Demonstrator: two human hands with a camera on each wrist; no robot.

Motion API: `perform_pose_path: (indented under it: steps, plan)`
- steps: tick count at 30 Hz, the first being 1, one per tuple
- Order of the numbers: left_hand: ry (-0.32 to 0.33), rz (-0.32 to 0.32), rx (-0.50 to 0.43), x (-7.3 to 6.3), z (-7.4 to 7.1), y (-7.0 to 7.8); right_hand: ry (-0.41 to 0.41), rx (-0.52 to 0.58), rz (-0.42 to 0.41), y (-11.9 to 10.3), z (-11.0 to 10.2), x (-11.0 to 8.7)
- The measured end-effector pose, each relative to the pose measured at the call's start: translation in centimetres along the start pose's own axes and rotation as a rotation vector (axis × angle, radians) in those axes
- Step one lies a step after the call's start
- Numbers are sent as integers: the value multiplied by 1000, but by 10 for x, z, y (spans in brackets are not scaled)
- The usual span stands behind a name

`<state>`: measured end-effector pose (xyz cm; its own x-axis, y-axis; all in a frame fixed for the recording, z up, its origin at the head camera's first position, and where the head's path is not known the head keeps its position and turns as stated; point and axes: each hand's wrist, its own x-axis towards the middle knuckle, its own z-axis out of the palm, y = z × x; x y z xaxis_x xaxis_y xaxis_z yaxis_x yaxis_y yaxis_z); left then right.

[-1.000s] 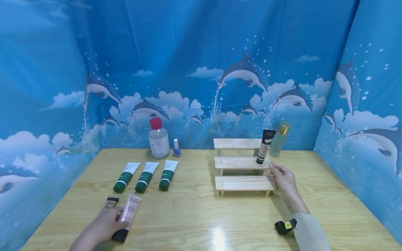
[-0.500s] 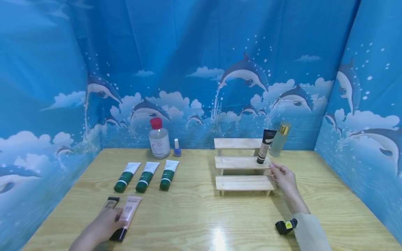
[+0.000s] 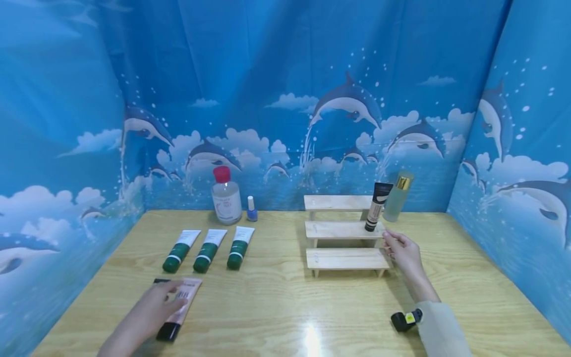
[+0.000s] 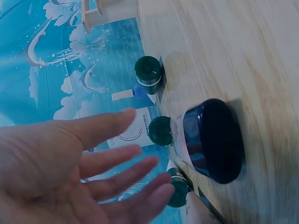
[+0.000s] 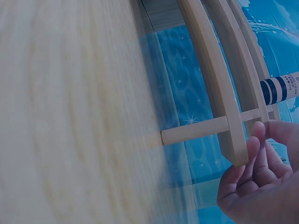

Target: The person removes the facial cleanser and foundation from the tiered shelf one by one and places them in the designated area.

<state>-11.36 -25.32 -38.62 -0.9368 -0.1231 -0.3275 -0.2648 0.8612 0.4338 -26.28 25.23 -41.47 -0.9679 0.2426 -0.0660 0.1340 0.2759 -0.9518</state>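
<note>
My left hand point(image 3: 147, 312) hovers over a pink BB cream tube point(image 3: 191, 291) with a black cap, its fingers spread. In the left wrist view the fingers stand apart from the tube's black cap point(image 4: 222, 140). A second tube beside it is mostly hidden under that hand; only its dark end point(image 3: 160, 280) shows. At the right, my right hand point(image 3: 406, 255) pinches the right end of the middle tier of a three-tier wooden display stand point(image 3: 334, 229). Next to those fingers, a black-and-beige tube point(image 3: 377, 208) stands on that tier, its striped cap point(image 5: 274, 91) downward.
Three green-and-white tubes point(image 3: 207, 252) lie in a row at the left. Behind them stand a clear bottle with a red cap point(image 3: 226, 198) and a blue nail polish bottle point(image 3: 252, 210). A frosted bottle with a gold cap point(image 3: 397, 201) stands behind the stand's right end.
My left hand has let go of the pink tube after shifting its cap end slightly left, and has lifted with its fingers opening. The right hand has stayed on the stand.
</note>
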Motion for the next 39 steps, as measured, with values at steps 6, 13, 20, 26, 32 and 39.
perform_pose_path:
  steps: [6, 13, 20, 26, 32, 39]
  plan:
    - [72, 90, -22, -1, 1, 11, 6, 3, 4, -2, 1, 0]
    - [155, 135, -10, -8, 4, 22, -5, -3, -3, -1, 0, -1]
    - [199, 105, 2, -8, 7, 37, -7, -2, 3, -2, 0, -2]
    - [233, 164, -72, -9, 11, 51, -3, 3, 5, -2, -1, -2]
    - [304, 279, -93, -9, 15, 64, -3, -1, 2, -1, -1, -2]
    - [380, 372, -133, -2, 20, 73, 1, 22, 1, -1, 0, -2]
